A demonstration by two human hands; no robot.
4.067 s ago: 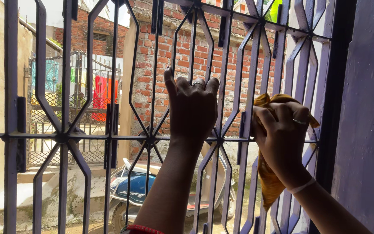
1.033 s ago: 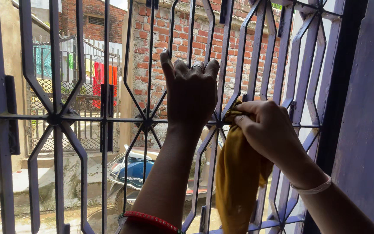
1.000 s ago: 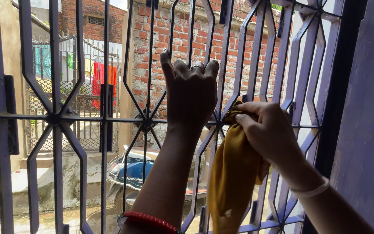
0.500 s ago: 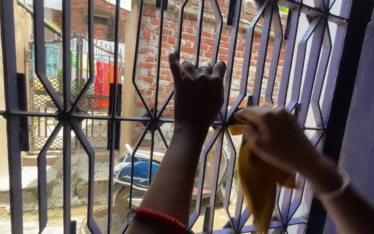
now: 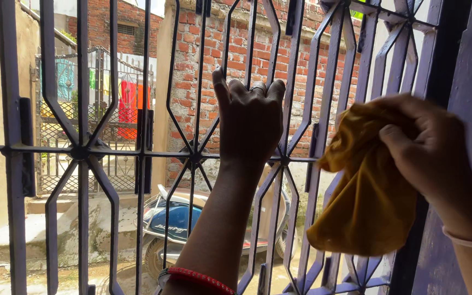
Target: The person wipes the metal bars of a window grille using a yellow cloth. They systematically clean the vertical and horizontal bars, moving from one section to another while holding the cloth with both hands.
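Head view — left hand (image 5: pixel 249 117) grip closed round bars of the purple metal window grille (image 5: pixel 83 153); right hand (image 5: pixel 432 147) grip clenched on a bunched mustard-yellow cloth (image 5: pixel 367 191) beside the grille's right edge.

A purple metal window grille (image 5: pixel 83 153) fills nearly the whole view and blocks any way outward. Its bars form narrow upright gaps and pointed, diamond-like openings; the widest gaps, at the left, look big enough for fingers or perhaps a flat hand, while those at the right are tighter. The left hand (image 5: pixel 249 123) is wrapped over the bars near the middle, closing that opening. The right hand (image 5: pixel 430 147) and its bunched yellow cloth (image 5: pixel 370 186) cover the rightmost bars. The purple window frame (image 5: pixel 468 82) walls off the right edge. On the near side of the grille, nothing stands between the two hands.
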